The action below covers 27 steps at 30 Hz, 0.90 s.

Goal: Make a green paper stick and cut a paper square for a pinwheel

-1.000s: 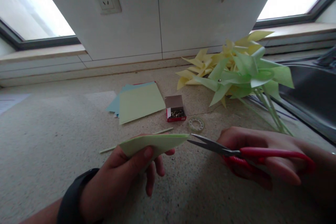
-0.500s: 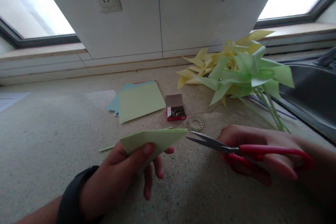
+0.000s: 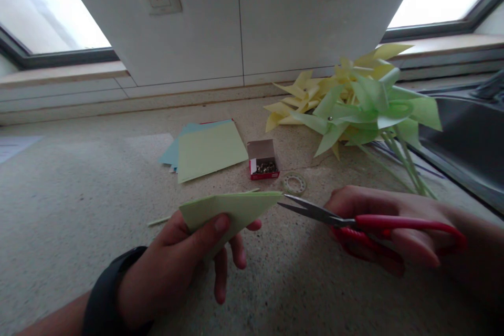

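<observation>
Left hand (image 3: pixel 185 262) pinching a folded sheet of pale green paper (image 3: pixel 230 207) between thumb on top and fingers beneath, the hand closed on it. The paper is folded to a flat triangular wedge, held roughly level above the countertop (image 3: pixel 59 210), its pointed corner aimed toward the right hand. How many layers the fold has cannot be made out. Right hand (image 3: pixel 394 226) closed around the red handles of a pair of scissors (image 3: pixel 354 220); the blades are parted slightly, their tips just at the paper's pointed corner. Whether the blades touch the paper cannot be told. Most of the handle loops are hidden by the fingers, and the right wrist is cut off at the frame edge. A dark wristband (image 3: pixel 104 294) sits on the left wrist.

Just beyond the paper lies a thin green stick (image 3: pixel 161 219), partly hidden behind it. Beyond the scissor tips lie a small roll of clear tape (image 3: pixel 294 184) and an open red box of pins (image 3: pixel 263 160). Farther beyond the left hand lies a stack of coloured paper sheets (image 3: pixel 208 149). Beyond the right hand rests a heap of yellow and green pinwheels (image 3: pixel 354 105), beside a dark sink (image 3: pixel 472 142) that is cut off at the frame edge.
</observation>
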Each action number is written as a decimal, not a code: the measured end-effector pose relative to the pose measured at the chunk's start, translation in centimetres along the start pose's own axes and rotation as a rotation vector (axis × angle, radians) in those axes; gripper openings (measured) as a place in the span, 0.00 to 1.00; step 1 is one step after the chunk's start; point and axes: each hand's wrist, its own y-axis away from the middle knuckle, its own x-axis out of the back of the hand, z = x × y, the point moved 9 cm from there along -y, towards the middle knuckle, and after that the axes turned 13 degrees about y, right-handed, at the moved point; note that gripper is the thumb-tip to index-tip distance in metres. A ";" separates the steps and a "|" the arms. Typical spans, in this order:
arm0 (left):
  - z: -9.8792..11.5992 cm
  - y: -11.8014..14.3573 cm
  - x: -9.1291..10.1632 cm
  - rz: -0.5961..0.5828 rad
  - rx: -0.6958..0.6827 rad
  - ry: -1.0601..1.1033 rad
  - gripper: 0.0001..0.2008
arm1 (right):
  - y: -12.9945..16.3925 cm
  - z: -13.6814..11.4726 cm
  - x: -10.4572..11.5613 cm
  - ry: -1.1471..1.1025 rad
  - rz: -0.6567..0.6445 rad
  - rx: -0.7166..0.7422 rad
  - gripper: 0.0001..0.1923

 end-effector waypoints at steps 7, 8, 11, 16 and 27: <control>-0.1 0.0 0.1 0.009 0.015 -0.011 0.13 | -0.8 -0.9 -0.1 -0.292 -0.016 0.065 0.23; -0.1 0.0 0.1 0.006 0.009 -0.006 0.13 | -0.9 -1.1 -0.1 -0.294 -0.014 0.070 0.22; 0.0 -0.2 0.0 0.007 0.011 0.002 0.13 | -0.9 -1.2 -0.1 -0.309 -0.006 0.080 0.23; -0.1 -0.2 -0.2 0.002 0.018 -0.005 0.12 | -0.3 -0.1 0.1 -0.339 0.049 0.089 0.28; -0.7 0.6 0.6 0.045 0.070 -0.150 0.15 | -0.2 -1.2 0.3 -0.165 0.005 -0.009 0.31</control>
